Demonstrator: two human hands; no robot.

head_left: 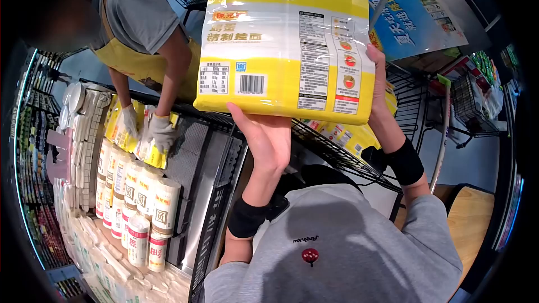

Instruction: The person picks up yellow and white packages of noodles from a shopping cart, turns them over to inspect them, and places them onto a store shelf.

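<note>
The left hand [266, 141] grips the lower edge of a yellow-and-white packet [269, 50] at upper centre, while the right hand [378, 81] clasps its right edge. Beneath, right of centre, similar packs [351, 138] lie in a wire cart [412, 101]. White rolls [133, 188] stand at lower left. At upper left, a co-worker's gloved hands [162, 132] touch yellow packs [116, 129].

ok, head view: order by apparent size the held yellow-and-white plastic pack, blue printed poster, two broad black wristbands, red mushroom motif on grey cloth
1. Pack
2. Poster
3. Left wristband, right wristband: too alike to rank
4. Mushroom motif
</note>
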